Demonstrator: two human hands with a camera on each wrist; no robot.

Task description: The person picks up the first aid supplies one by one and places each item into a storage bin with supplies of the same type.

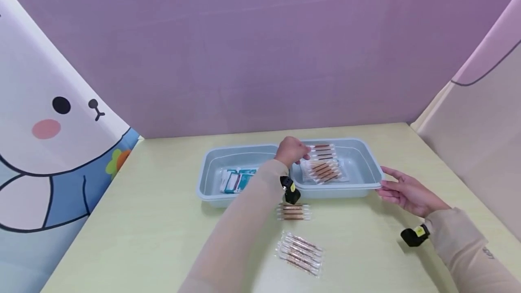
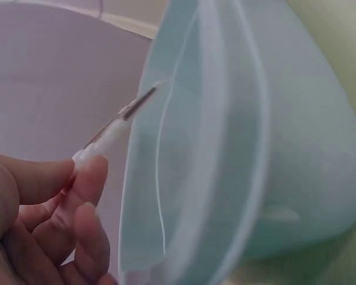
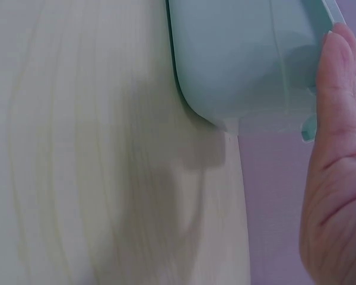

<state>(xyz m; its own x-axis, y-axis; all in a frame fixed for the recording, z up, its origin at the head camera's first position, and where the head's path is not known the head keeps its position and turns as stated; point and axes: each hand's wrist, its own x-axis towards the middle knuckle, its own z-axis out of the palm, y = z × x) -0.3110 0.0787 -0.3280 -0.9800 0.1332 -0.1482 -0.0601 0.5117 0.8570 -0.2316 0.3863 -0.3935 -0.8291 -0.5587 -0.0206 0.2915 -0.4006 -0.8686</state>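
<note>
Over the right blue plastic tray point(image 1: 361, 166), my left hand point(image 1: 291, 150) pinches one end of a clear pack of brown-stick cotton swabs point(image 1: 322, 151) between thumb and fingertips. In the left wrist view this pack of swabs point(image 2: 130, 110) slants across the tray's rim point(image 2: 216, 136). Another swab pack point(image 1: 325, 172) lies in the tray beneath it. My right hand point(image 1: 411, 193) touches the tray's right end, its fingers fairly straight. The right wrist view has those fingers point(image 3: 338, 89) against the tray's outer wall point(image 3: 237, 59).
A second blue tray point(image 1: 215, 166) adjoins on the left, with teal-and-white packets point(image 1: 238, 180) inside. Two more swab packs, one close to the trays point(image 1: 294, 212) and one nearer me point(image 1: 300, 253), lie on the pale wooden table point(image 1: 163, 229). A purple cloth point(image 1: 244, 58) hangs behind.
</note>
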